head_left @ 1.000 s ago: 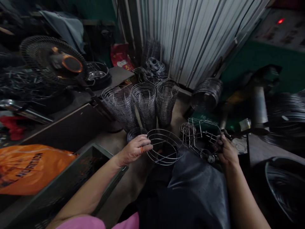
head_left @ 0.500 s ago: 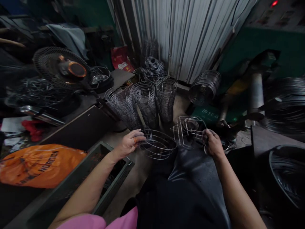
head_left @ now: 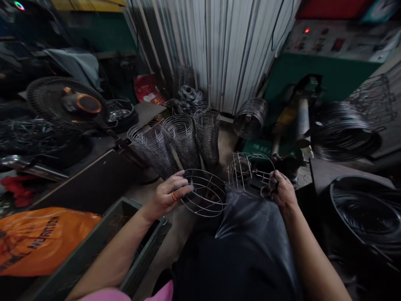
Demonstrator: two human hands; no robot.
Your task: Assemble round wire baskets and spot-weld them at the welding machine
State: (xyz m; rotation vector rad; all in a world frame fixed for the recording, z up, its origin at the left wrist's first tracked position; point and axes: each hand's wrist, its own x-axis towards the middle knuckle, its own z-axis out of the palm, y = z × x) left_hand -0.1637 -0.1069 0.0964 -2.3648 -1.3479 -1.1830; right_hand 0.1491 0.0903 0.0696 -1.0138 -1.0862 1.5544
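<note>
A round wire frame (head_left: 205,193), made of thin rings joined by crossing wires, sits tilted above the person's lap, at the middle of the view. The left hand (head_left: 171,194), with an orange band on one finger, has its grip pinching the frame's left edge between thumb and fingers. Just to the right is a gridded wire piece (head_left: 239,173) with a curved outer wire; the right hand (head_left: 283,190) has its grip pinched on that piece's right end. Whether the two wire pieces touch is hard to tell.

Dark, shiny cloth (head_left: 257,234) covers the lap below. Beyond the hands, three tall stacks of round wire baskets (head_left: 183,140) stand side by side, wider at the top, with a bundle of coiled wire (head_left: 191,96) behind them. To their right lies another wire coil (head_left: 250,119).

On the left, a green crate (head_left: 164,228) is near the left forearm, beside an orange bag (head_left: 46,238) with dark lettering. Farther up, a fan (head_left: 81,102) stands by a cluttered surface. At lower right, a dark round tub (head_left: 336,213) holds coiled wire. A corrugated metal wall (head_left: 225,54) rises at the back.
</note>
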